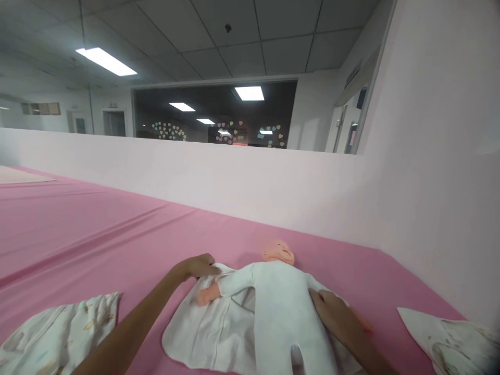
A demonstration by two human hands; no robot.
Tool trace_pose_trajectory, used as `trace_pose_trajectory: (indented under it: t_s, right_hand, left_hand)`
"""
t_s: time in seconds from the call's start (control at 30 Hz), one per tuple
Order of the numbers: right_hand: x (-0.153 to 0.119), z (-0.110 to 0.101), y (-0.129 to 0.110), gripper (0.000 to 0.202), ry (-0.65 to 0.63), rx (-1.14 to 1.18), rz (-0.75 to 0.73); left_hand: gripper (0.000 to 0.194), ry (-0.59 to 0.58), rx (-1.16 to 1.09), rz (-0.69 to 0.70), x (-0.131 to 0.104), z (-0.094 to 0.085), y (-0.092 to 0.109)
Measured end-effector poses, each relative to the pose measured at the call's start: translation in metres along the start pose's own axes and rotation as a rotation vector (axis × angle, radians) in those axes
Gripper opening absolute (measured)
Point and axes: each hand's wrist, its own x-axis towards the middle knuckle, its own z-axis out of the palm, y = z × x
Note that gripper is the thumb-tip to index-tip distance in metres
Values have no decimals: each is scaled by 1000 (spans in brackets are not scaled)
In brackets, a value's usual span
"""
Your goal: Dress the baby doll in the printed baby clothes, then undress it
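Observation:
A baby doll (287, 307) with a white cloth body lies on its back, its pinkish head (279, 252) pointing away from me. Beneath it spreads a white baby garment (219, 336), opened out to the left of the body. My left hand (201, 265) is closed on the garment's upper left edge, just beyond the doll's small hand (209, 295). On the other side, my right hand (334, 310) is closed against the doll's side and arm; its fingertips are partly hidden. Part of the doll's far-right hand (363, 321) shows behind my wrist.
Pink sheeting (156, 239) with creases covers the surface. A patterned white baby garment (66, 333) lies at left, another folded patterned cloth (453, 338) at right. A white low wall (219, 177) runs behind, meeting a tall wall (441, 182) at right. Pale cloth (23, 175) lies far left.

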Motion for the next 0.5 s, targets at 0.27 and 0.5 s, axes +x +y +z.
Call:
trace_pose_trajectory:
  t_s: [0.27,0.5]
  right_hand:
    - [2,19,-109,31,54,-298,-865]
    - [19,64,-151,32,-5,-398,-1017]
  left_hand:
    - [49,-81,-268,0,-28,-10,26]
    - [42,-95,-709,139,-54,-18,64]
